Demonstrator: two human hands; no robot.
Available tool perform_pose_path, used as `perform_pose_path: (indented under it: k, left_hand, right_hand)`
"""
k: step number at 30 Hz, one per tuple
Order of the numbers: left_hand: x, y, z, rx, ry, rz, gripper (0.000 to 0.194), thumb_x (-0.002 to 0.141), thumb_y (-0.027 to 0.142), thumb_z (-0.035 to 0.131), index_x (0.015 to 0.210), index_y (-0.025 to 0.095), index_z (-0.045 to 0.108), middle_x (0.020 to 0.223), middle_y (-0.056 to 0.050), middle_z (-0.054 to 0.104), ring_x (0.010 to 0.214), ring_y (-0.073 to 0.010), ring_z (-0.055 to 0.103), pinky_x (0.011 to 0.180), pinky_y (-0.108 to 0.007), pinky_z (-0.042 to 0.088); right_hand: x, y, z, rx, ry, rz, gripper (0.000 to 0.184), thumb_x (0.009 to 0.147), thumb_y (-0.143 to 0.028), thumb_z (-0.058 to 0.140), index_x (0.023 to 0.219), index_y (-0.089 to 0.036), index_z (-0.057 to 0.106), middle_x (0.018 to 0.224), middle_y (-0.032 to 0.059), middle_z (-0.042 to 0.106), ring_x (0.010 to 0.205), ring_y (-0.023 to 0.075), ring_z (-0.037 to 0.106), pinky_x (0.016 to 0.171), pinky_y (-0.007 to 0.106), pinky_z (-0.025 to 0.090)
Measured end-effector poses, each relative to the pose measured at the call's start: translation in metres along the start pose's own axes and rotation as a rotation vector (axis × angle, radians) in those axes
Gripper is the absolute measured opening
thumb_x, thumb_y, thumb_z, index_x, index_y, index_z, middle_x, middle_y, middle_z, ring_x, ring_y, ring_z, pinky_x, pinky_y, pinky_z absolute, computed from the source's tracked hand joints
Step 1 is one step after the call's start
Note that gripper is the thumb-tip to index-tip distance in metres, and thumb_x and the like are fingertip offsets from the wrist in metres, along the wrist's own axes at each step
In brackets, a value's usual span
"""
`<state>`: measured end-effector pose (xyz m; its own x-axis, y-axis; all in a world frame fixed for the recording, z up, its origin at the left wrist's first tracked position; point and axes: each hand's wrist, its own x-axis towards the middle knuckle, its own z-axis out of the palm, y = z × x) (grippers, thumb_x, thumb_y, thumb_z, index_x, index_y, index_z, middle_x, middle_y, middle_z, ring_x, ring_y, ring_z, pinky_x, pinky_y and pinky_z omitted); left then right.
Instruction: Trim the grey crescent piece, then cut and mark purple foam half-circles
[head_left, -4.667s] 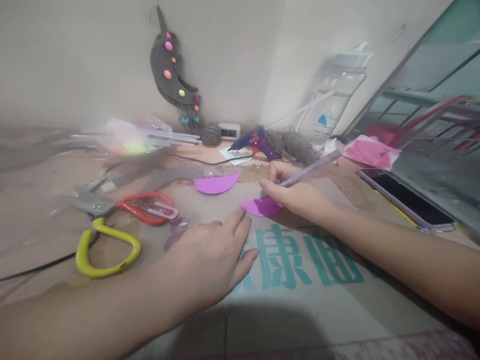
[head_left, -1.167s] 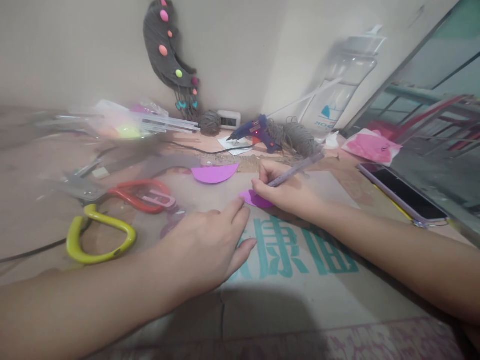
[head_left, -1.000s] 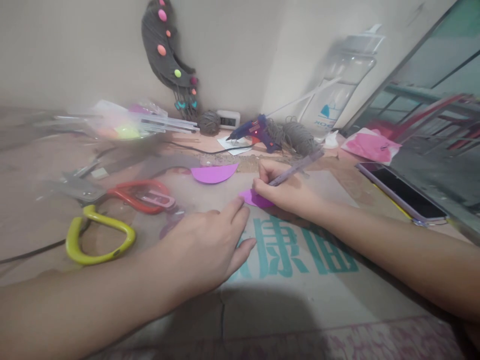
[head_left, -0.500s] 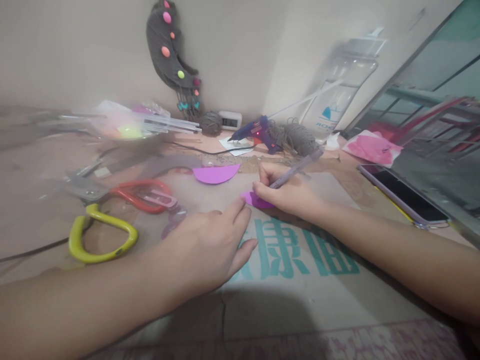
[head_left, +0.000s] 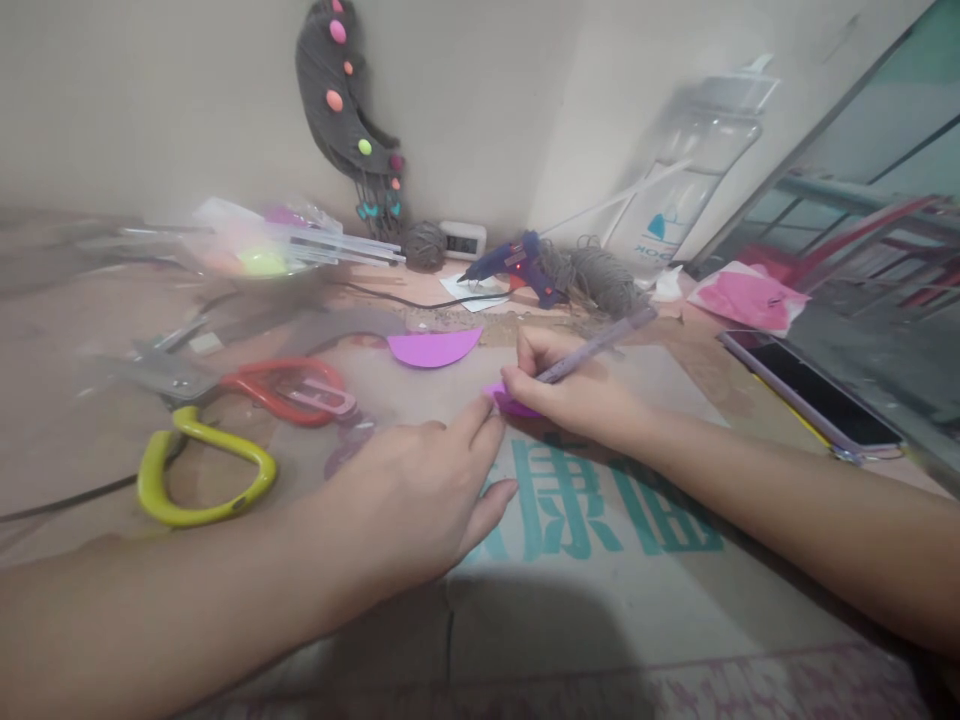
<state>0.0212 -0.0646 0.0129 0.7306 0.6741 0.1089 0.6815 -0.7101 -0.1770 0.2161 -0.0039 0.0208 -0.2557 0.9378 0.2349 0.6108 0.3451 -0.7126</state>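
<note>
My right hand (head_left: 559,378) is closed round a pale purple pen (head_left: 600,343), its tip hidden behind the fingers. Beneath that hand lies a small purple paper piece (head_left: 510,402), partly covered. The index fingertip of my left hand (head_left: 431,480) touches the piece's left edge; its fingers lie stretched out on the sheet with nothing gripped. A purple half-round paper piece (head_left: 435,349) rests just beyond. Scissors (head_left: 196,385) with one red and one yellow handle lie left of my left hand, a pink clip (head_left: 328,396) across the red handle.
At the back are a blue glue gun (head_left: 517,268), grey yarn (head_left: 596,278), a small white clock (head_left: 463,240) and a clear bottle (head_left: 675,180). A bowl of supplies (head_left: 255,275) stands back left, a phone (head_left: 814,390) at right. A grey crescent decoration (head_left: 334,100) hangs on the wall.
The pen in my right hand has tilted slightly, its upper end shifting a little right, and the fingers have edged left over the purple piece. My left hand stays nearly still.
</note>
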Motion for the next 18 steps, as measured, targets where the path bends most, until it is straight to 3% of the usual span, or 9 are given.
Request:
perform_pose_path:
  k: [2,18]
  left_hand:
    - [0.0001,0.0000,0.0003,-0.006,0.008,-0.001,0.053,0.103,0.043,0.032,0.137,0.009,0.053,0.135,-0.019,0.062,0.084,-0.0253,0.074,0.061,-0.035,0.059]
    - [0.0012,-0.0011,0.0006,-0.021,0.012,-0.003,0.052,0.103,0.042,0.033,0.137,0.008,0.054,0.132,-0.020,0.063,0.082,-0.0247,0.074,0.062,-0.036,0.059]
  right_hand:
    - [-0.0009,-0.0006,0.0020,0.044,-0.055,0.031,0.026,0.082,-0.024,0.058,0.065,-0.023,0.038,0.053,-0.0073,0.041,0.049,0.0090,0.037,0.049,0.024,0.027]
    - [-0.0015,-0.0043,0.0026,0.009,-0.069,0.031,0.024,0.080,-0.020,0.056,0.064,-0.022,0.038,0.053,-0.0077,0.042,0.050,0.0083,0.039,0.050,0.024,0.027]
